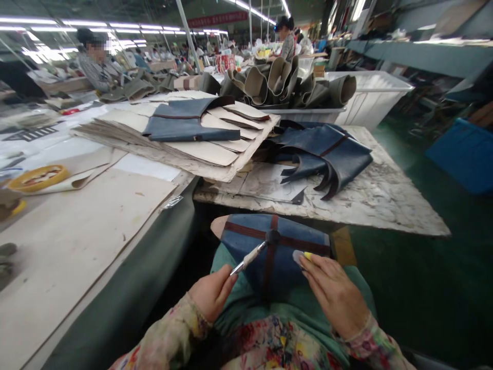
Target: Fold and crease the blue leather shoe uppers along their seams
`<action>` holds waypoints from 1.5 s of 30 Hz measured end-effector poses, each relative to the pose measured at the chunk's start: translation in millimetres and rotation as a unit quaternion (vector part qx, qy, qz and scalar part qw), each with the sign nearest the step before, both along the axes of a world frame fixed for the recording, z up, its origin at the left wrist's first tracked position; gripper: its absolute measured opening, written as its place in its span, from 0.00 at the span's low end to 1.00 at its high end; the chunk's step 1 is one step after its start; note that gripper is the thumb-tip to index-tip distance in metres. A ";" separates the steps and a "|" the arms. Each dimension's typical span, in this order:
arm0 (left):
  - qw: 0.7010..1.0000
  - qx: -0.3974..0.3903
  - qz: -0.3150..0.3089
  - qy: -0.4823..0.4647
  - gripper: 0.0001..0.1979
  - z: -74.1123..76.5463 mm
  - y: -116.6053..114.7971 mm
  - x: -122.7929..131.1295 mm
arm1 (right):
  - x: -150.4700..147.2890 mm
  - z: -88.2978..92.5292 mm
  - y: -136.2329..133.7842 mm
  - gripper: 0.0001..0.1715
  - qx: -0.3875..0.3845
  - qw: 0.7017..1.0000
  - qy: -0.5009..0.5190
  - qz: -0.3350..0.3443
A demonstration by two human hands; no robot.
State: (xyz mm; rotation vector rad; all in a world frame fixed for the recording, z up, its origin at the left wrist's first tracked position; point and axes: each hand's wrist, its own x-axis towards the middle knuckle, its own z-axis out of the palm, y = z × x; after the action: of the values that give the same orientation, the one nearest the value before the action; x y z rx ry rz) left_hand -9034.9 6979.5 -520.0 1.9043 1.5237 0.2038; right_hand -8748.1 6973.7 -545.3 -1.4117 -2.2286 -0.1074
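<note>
A blue leather piece (246, 252) with crossing dark brown strips lies over my lap, a pinkish rounded end showing at its left. My left hand (213, 292) is closed round the handle of a hammer (252, 255), whose dark round head rests on or just above the place where the strips cross. At the right of the piece, my right hand (334, 293) has its fingers pressed together, with a small whitish piece (297, 257) at the fingertips and yellow on one finger. The exact grip there is partly hidden.
A worktable (77, 241) fills the left side, with a yellow ring-shaped dish (38, 178). Ahead, a blue piece (177, 121) lies on stacked sheets (127, 134), and more blue pieces (339, 154) lie on a worn board (400, 200). Behind stand white bins (373, 95). Other people sit farther back.
</note>
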 end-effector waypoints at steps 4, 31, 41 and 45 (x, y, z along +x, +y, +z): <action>0.998 0.022 -0.003 -0.057 0.19 1.5 0.0 -0.6 | 0.5 -0.2 0.3 0.18 -0.006 1.000 -0.003 0.006; 0.997 -0.011 -0.055 -0.048 0.18 4.5 18.8 37.5 | 4.3 4.7 -12.7 0.17 -0.003 1.000 0.007 -0.017; 0.995 -0.028 -0.097 -0.017 0.18 18.4 25.5 66.8 | 6.5 2.8 -18.2 0.18 0.001 1.000 0.004 -0.015; 0.996 -0.031 -0.087 -0.007 0.17 18.3 19.5 63.7 | 9.6 -1.8 -21.3 0.19 0.019 1.000 -0.004 -0.010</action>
State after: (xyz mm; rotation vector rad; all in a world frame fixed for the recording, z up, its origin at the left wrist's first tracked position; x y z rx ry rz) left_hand -8971.2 6999.0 -501.7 1.9681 1.3314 0.0913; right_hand -8738.5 6952.4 -547.1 -1.4151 -2.2085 -0.1607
